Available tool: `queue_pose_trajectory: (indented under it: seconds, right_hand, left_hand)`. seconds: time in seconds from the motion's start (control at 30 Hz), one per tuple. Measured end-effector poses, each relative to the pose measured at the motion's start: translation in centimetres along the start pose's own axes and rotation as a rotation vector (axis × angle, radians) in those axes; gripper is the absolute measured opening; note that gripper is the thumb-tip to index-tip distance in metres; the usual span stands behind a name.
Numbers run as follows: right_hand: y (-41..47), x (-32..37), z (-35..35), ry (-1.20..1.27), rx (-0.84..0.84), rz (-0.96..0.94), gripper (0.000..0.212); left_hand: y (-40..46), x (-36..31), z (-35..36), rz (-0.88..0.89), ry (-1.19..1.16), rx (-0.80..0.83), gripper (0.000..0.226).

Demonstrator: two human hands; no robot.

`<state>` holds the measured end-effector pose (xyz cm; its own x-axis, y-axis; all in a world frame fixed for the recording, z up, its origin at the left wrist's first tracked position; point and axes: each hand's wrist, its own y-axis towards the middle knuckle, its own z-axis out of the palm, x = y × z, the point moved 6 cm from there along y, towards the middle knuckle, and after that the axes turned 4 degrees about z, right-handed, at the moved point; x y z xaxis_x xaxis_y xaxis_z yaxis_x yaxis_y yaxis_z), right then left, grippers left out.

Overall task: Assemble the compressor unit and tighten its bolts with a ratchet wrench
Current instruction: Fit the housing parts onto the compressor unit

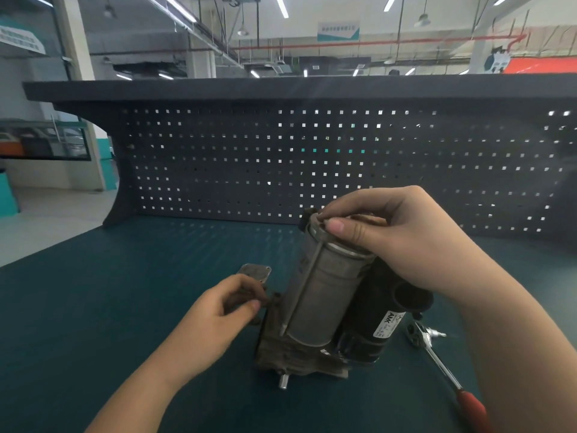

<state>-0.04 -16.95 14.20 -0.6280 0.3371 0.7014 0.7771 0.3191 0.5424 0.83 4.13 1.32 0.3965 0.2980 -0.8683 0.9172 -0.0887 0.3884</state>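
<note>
The compressor unit (321, 295) lies on the green bench mat: a grey metal cylinder beside a black motor with a white label, on a rusty brown base. My right hand (406, 242) reaches over the far end of the cylinder, thumb and fingers pinched on the head of a long bolt (307, 270) that runs along the cylinder's side. My left hand (218, 310) holds the left side of the base, fingers closed on its edge. The ratchet wrench (443, 367), chrome with a red handle, lies on the mat to the right of the unit, untouched.
A small grey square cover plate (254, 273) lies on the mat just beyond my left hand. A dark pegboard back panel (312, 164) with a shelf on top closes off the far side of the bench. The mat (109, 307) extends to the left.
</note>
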Motion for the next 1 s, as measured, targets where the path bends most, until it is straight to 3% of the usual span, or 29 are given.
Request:
queue_pose_trajectory:
  seconds: [0.13, 0.27, 0.37, 0.5, 0.6, 0.73, 0.87, 1.0]
  right_hand:
    - [0.0, -0.2, 0.3, 0.048, -0.037, 0.016, 0.007]
    - [0.0, -0.5, 0.9, 0.083, -0.123, 0.032, 0.029]
    - [-0.2, 0.0, 0.5, 0.016, -0.123, 0.014, 0.044]
    - [-0.2, 0.1, -1.7, 0.085, -0.183, -0.045, 0.048]
    - [0.2, -1.3, -2.3, 0.335, -0.183, 0.060, 0.046]
    - [0.5, -2.9, -4.4, 0.493, -0.250, 0.148, 0.022]
    - [0.4, -6.0, -7.1, 0.205, -0.378, 0.294, 0.015]
    - [0.8, -7.3, -5.2, 0.176, -0.170, 0.345, 0.017]
  left_hand:
    - [-0.4, -0.3, 1.2, 0.074, -0.052, -0.082, 0.014]
    - [-0.7, 0.1, 3.6, 0.109, -0.014, -0.011, 0.080]
    - [-0.9, -0.8, 4.6, 0.165, 0.016, -0.029, 0.103]
    - [-0.4, -5.5, 3.7, 0.463, 0.041, -0.210, 0.069]
    - [1.8, -10.9, 3.0, 0.626, 0.021, -0.186, 0.055]
    - [5.2, -14.0, 4.1, 0.559, 0.094, 0.038, 0.068]
    - [5.5, -13.2, 4.7, 0.543, 0.151, 0.081, 0.077]
    - [5.4, -12.6, 4.5, 0.485, 0.245, 0.069, 0.073]
